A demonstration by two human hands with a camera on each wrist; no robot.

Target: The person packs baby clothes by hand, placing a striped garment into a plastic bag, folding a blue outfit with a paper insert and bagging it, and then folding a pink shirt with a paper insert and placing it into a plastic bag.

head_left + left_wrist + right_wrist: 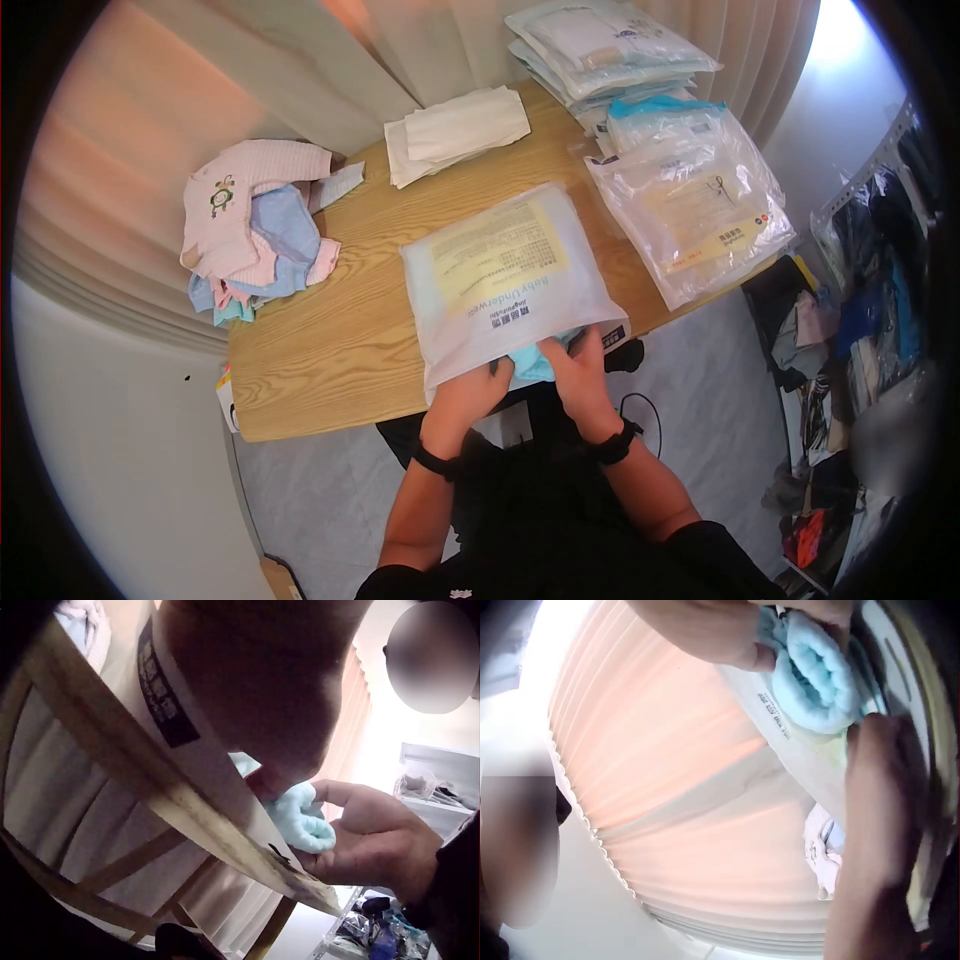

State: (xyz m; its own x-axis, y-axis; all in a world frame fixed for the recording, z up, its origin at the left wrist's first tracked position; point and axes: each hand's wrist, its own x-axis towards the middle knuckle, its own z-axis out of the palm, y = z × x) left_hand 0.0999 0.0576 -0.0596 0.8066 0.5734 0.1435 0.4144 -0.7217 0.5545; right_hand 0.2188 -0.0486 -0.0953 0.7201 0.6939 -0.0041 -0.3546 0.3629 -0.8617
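At the six-o'clock mouth of the frosted white rectangular plastic bag (pixel 500 295) on the wood-grain table (pixel 320 370) sits a soft, bunched light-blue cloth (pixel 533 364). The right hand (pixel 580 378) pinches it; the grip of the left hand (pixel 467 393), at eight o'clock, is hidden: I cannot tell. Spreading the mouth wide and easing the cloth evenly should limit creasing.

The packing bag (pixel 500 270) is lying on the bench (pixel 320 375), ahead of left hand (pixel 472 393) and right hand (pixel 584 382). A garment (pixel 533 366) is sitting partly in its mouth, between them. Clothes (pixel 255 225) are lying forward-left of the left hand; flat sheets (pixel 465 130) are resting ahead of it, beyond the bag. Plastic bags (pixel 700 215) are lying forward-right of the right hand, with stacked bags (pixel 610 50) behind.
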